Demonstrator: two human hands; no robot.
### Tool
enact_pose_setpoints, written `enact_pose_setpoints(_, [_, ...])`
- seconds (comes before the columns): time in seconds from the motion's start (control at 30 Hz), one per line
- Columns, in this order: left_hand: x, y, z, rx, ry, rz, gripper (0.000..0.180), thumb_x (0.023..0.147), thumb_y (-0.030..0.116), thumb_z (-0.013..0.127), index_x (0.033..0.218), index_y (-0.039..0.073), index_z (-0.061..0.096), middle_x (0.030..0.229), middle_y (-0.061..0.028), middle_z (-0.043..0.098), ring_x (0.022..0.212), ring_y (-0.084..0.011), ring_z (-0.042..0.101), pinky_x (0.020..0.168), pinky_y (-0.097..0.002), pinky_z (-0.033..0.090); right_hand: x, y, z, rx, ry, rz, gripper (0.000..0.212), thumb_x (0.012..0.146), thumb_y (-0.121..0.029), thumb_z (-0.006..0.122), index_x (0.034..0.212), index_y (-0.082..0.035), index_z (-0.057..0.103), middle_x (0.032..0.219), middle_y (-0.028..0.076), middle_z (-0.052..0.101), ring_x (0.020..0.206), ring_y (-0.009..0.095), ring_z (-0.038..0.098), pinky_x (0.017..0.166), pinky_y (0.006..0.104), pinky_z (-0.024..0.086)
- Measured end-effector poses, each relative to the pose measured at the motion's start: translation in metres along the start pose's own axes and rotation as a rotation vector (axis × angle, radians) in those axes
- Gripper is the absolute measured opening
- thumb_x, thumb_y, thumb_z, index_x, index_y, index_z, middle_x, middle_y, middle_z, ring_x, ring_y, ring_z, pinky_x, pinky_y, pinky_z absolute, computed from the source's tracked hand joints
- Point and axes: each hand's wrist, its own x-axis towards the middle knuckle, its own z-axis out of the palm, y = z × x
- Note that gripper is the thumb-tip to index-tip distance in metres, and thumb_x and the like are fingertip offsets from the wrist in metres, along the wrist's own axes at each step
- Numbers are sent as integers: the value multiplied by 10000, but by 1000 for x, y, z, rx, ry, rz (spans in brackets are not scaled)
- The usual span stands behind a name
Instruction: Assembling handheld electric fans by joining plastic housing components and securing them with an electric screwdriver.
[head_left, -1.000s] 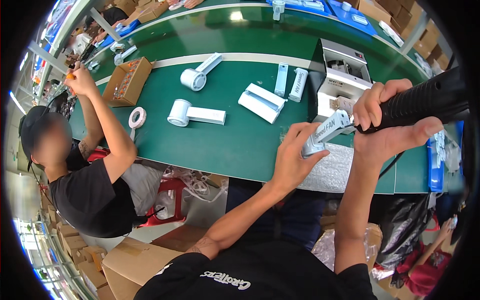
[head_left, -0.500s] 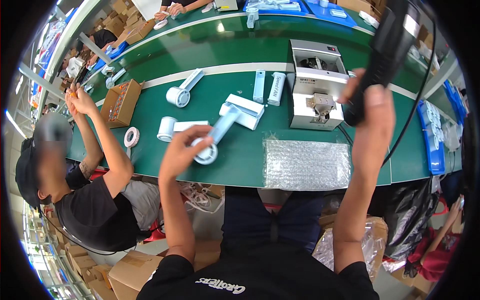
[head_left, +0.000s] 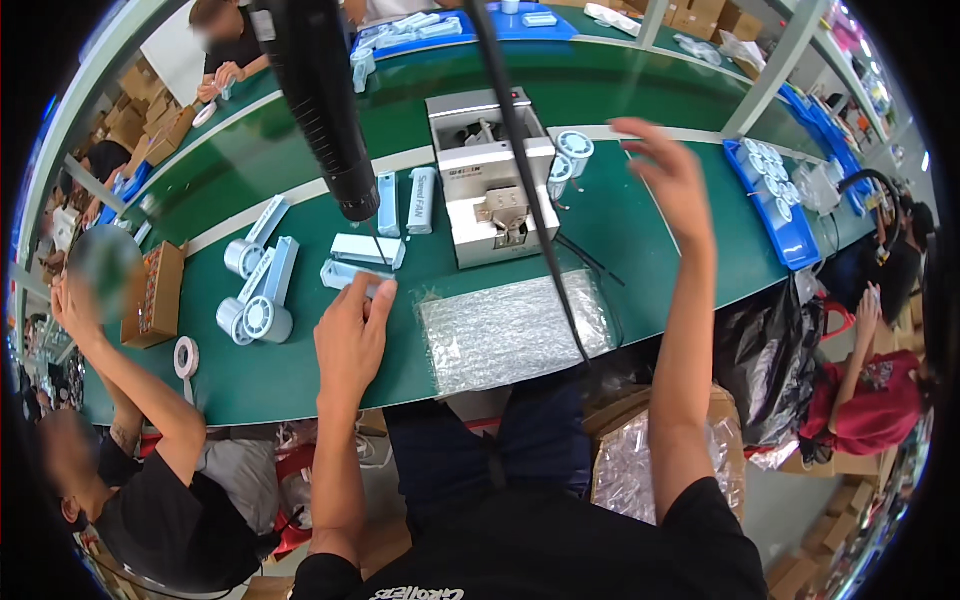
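The right hand (head_left: 676, 185) has released the black screwdriver (head_left: 322, 110), its grip spread; the left hand (head_left: 350, 340) touches a pale-blue casing (head_left: 340, 273) left of centre, pinch unclear. Green surface (head_left: 622, 228) spans mid-frame; cartons (head_left: 160, 97) crowd upper left.

my feed's bright, even; right hand (head_left: 678, 190) smeared by motion, glints on bubble wrap (head_left: 515, 335), table (head_left: 640, 235) edge bowed, rim fading to black.
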Motion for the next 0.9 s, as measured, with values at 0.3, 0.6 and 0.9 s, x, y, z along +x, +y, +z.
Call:
enact_pose_setpoints(0.3, [-18, -29, -3, -90, 155, -197, 308, 969, 271, 729, 1051, 2, 604, 899, -149, 655, 727, -316, 636, 637, -430, 478, 25, 56, 41, -486, -55, -150, 548, 820, -5, 780, 1342, -85, 632, 1328, 171, 629, 1251, 415, 608, 1005, 463, 532])
enact_pose_setpoints(0.6, [-19, -21, 1, -381, -11, -57, 408, 996, 170, 661, 1330, -40, 557, 1125, -207, 672, 894, -303, 673, 737, -388, 523, -140, -76, 2, 1107, -698, -348, 535, 805, -229, 895, 1182, 87, 684, 1219, 278, 680, 1041, 356, 719, 742, 376, 625])
enact_pose_setpoints(0.9, [-26, -3, 11, -702, -28, -22, 493, 1028, 139, 647, 1463, 12, 455, 1179, -119, 678, 1065, -138, 616, 927, -286, 478, -114, -100, 159, 441, -262, 161, 188, 1037, -155, 605, 1048, 17, 680, 1002, 120, 651, 931, 240, 634, 846, 354, 491])
